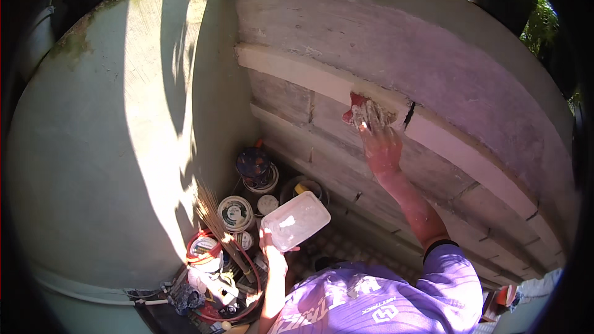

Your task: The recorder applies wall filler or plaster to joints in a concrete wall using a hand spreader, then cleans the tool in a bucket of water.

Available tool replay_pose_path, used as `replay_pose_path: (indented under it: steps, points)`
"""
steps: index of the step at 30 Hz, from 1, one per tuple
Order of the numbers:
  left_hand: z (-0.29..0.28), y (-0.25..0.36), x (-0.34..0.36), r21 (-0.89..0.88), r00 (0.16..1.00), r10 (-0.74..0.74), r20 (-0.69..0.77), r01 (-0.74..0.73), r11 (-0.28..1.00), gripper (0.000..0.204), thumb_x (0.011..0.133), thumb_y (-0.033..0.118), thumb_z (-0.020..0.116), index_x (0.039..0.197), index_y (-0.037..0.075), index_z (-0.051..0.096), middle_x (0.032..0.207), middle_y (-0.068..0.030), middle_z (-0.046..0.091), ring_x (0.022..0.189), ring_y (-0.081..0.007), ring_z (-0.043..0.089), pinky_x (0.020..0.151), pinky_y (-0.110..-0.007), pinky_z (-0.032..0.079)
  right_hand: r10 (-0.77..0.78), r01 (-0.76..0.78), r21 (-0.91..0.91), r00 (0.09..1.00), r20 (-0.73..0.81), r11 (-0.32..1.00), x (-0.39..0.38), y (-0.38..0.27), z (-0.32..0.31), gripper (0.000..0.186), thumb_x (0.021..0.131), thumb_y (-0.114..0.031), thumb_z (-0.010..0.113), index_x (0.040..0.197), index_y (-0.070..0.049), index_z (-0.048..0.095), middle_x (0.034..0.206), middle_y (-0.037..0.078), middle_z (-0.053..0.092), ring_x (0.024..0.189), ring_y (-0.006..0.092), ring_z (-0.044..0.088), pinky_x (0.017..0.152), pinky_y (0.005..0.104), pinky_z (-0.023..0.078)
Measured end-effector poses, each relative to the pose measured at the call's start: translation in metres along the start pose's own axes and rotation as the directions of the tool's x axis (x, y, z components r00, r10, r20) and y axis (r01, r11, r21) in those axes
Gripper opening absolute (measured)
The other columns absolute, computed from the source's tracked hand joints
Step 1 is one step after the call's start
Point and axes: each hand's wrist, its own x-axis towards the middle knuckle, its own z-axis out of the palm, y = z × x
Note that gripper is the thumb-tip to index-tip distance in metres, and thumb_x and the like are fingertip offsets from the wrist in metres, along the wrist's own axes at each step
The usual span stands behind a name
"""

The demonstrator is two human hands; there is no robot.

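My left hand point(273, 255) grips the near-left edge of a white rectangular plastic tub point(301, 220), tilted so that its pale inside shows. My right hand point(378, 133) reaches up to the wall, its fingers coated with whitish paste. Under those fingers is a flat, dark red piece point(355, 109) with an uneven edge, pressed against a raised pale ledge point(303, 69). I cannot tell whether it is a scraper or a sheet of something. Just right of this hand, a short dark gap point(409, 114) crosses the ledge.
A green wall point(80, 148) stands at the left. In the corner below are lidded paint buckets point(236, 213), a stick broom point(213, 213), a red hose point(197, 253) and a dark round basin point(322, 190). Plant pots point(498, 0) sit beyond the wall's top.
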Motion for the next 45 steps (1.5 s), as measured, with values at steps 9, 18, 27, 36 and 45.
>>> replay_pose_path:
  steps: [9,18,27,36,45]
  points:
    - [0.001,-0.006,-0.018,0.072,0.998,-0.062,-0.006,0.062,0.995,0.053,0.094,0.046,0.041,0.131,0.008,0.043,0.122,-0.0147,0.057,0.094,-0.0293,0.067,0.044,-0.037,0.059,-0.086,0.093,-0.021,0.973,0.215,0.995,-0.078,-0.003,0.040,0.046,0.081,-0.013,0.056,0.127,-0.008,0.057,0.133,0.019,0.052,0.120,0.0347,0.054,0.096,0.0413,0.049]
    - [-0.017,-0.018,-0.022,0.030,0.997,-0.077,0.020,0.076,0.997,0.056,0.094,0.045,0.042,0.136,0.008,0.040,0.130,-0.0161,0.052,0.097,-0.0355,0.065,0.044,-0.041,0.059,0.027,-0.025,-0.039,0.998,0.050,0.999,-0.049,0.011,0.045,0.050,0.080,-0.010,0.056,0.130,-0.013,0.056,0.139,0.015,0.048,0.122,0.0347,0.051,0.096,0.0431,0.047]
    - [-0.021,-0.014,-0.019,0.046,0.991,-0.122,-0.047,0.124,0.991,0.058,0.093,0.045,0.043,0.138,0.008,0.037,0.130,-0.0166,0.052,0.097,-0.0359,0.065,0.043,-0.042,0.058,0.186,-0.277,0.265,0.929,0.321,0.924,-0.093,-0.035,0.028,0.054,0.076,-0.004,0.058,0.129,-0.014,0.057,0.135,0.011,0.053,0.120,0.0332,0.054,0.096,0.0447,0.047]
    - [-0.007,-0.007,-0.019,0.064,1.000,-0.012,0.015,0.011,0.998,0.059,0.093,0.047,0.042,0.137,0.007,0.037,0.128,-0.0171,0.053,0.096,-0.0341,0.066,0.043,-0.039,0.058,0.242,-0.244,0.028,0.968,0.070,0.969,-0.049,0.001,0.012,0.052,0.074,-0.003,0.060,0.126,-0.011,0.057,0.132,0.008,0.054,0.126,0.0328,0.047,0.095,0.0415,0.048]
    - [-0.032,-0.030,-0.026,0.049,0.999,0.027,-0.040,-0.025,0.998,0.057,0.095,0.038,0.050,0.142,0.009,0.034,0.130,-0.0151,0.049,0.105,-0.0302,0.060,0.062,-0.043,0.059,-0.080,-0.548,0.767,0.794,0.602,0.333,-0.087,-0.033,-0.059,0.041,0.070,0.003,0.058,0.111,0.002,0.058,0.105,0.020,0.065,0.091,0.0362,0.065,0.077,0.0365,0.051]
